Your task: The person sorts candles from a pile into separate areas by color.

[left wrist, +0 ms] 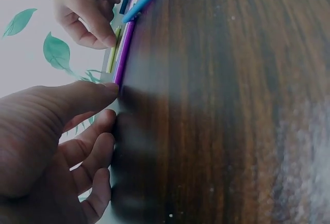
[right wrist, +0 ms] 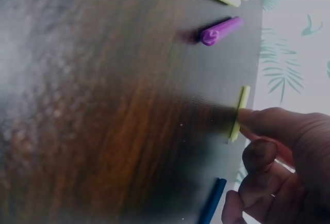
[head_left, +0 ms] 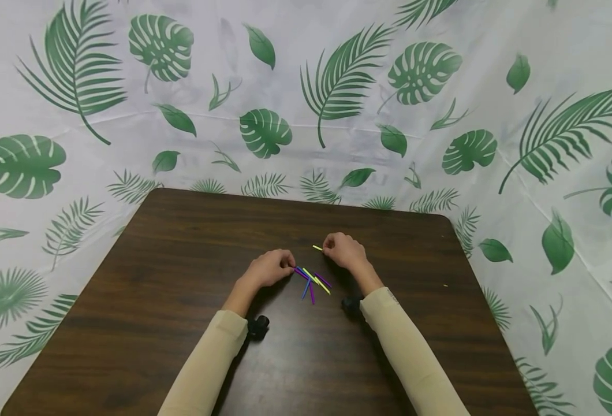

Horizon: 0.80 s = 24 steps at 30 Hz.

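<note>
A loose pile of thin, pen-like sticks lies on the table, some crossing. My left hand (head_left: 272,267) is at the pile's left side, its thumb and index finger pinching the end of a purple stick (left wrist: 122,61). Beyond the pile, my right hand (head_left: 344,251) pinches a yellow stick (right wrist: 242,100) with thumb and index finger; its other fingers are curled. Between the hands are a blue stick (head_left: 306,288), another yellow stick (head_left: 324,287) and a purple stick (right wrist: 221,30) with a rounded end. A dark blue stick (right wrist: 212,202) lies below my right hand in the right wrist view.
The dark wood-grain table (head_left: 145,289) ends at a white curtain (head_left: 207,69) printed with green leaves, which hangs behind it and along the sides. A black wrist camera (head_left: 258,327) is worn on my left wrist, and another (head_left: 351,306) on my right.
</note>
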Motion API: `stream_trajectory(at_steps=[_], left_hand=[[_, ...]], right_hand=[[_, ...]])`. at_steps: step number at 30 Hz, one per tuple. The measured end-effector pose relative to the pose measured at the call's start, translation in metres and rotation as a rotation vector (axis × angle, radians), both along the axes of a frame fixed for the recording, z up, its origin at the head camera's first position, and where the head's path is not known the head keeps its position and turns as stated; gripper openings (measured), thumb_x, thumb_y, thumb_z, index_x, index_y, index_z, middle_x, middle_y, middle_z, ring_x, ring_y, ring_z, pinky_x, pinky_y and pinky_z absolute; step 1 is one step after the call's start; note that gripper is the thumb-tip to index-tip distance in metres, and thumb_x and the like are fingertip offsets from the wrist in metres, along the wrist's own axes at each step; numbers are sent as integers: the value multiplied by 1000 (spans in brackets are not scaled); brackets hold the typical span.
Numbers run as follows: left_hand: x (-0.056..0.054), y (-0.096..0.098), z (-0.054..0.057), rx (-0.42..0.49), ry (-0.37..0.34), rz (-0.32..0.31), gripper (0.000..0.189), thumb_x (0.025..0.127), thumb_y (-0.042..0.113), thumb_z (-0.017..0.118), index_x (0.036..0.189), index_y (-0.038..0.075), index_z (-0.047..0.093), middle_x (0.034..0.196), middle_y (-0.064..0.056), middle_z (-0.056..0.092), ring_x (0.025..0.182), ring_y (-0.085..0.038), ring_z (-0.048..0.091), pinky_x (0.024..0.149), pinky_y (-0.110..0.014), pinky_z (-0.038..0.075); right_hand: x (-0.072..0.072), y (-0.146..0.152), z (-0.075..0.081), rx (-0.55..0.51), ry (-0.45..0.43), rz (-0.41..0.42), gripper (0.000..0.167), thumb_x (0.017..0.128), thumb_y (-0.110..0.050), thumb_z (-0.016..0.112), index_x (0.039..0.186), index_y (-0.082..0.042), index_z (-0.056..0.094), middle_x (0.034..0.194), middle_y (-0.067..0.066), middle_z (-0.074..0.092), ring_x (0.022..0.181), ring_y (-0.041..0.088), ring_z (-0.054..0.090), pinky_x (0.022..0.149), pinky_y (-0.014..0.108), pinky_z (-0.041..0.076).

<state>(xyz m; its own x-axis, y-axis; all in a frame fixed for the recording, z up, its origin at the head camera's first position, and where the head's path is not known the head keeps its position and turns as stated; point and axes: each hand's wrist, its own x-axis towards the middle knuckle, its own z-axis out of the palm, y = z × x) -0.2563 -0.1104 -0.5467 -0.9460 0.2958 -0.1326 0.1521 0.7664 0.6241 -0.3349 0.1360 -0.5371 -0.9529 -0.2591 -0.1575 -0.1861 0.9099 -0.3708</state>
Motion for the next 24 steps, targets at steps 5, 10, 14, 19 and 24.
stream_trajectory(at_steps=[5, 10, 14, 19, 24], left_hand=[[-1, 2, 3, -5, -5, 6, 6, 104, 24, 73, 110, 21, 73, 98, 5, 71, 85, -15, 63, 82, -46, 49], [-1, 2, 2, -13, 8, 7, 7, 104, 24, 73, 111, 22, 73, 100, 5, 72, 88, -16, 65, 83, -47, 51], [-1, 2, 1, -20, 24, 19, 8, 103, 25, 74, 111, 24, 73, 101, 5, 72, 89, -16, 65, 81, -48, 51], [-2, 3, 0, -33, 25, 23, 6, 103, 26, 74, 109, 26, 74, 99, 7, 72, 87, -16, 65, 81, -47, 51], [-5, 1, -3, -30, 31, -14, 5, 104, 27, 73, 109, 26, 75, 99, 7, 73, 87, -15, 65, 80, -46, 52]], right_hand=[[-1, -2, 2, -2, 3, 4, 10, 104, -33, 71, 106, -24, 76, 111, 1, 77, 86, 26, 67, 77, 51, 54], [-2, -5, -1, 4, 12, 4, 9, 105, -33, 71, 106, -26, 76, 111, 1, 77, 87, 27, 68, 77, 51, 54], [-3, -8, -4, -10, 18, 1, 8, 104, -33, 72, 105, -26, 75, 108, 1, 76, 88, 28, 68, 78, 52, 54], [-3, -9, -5, -34, 21, -2, 7, 103, -33, 72, 104, -27, 75, 106, -1, 75, 91, 28, 68, 81, 53, 54], [-3, -4, -7, -146, 21, -40, 16, 105, -37, 67, 111, -25, 77, 103, 1, 75, 88, 26, 67, 77, 48, 53]])
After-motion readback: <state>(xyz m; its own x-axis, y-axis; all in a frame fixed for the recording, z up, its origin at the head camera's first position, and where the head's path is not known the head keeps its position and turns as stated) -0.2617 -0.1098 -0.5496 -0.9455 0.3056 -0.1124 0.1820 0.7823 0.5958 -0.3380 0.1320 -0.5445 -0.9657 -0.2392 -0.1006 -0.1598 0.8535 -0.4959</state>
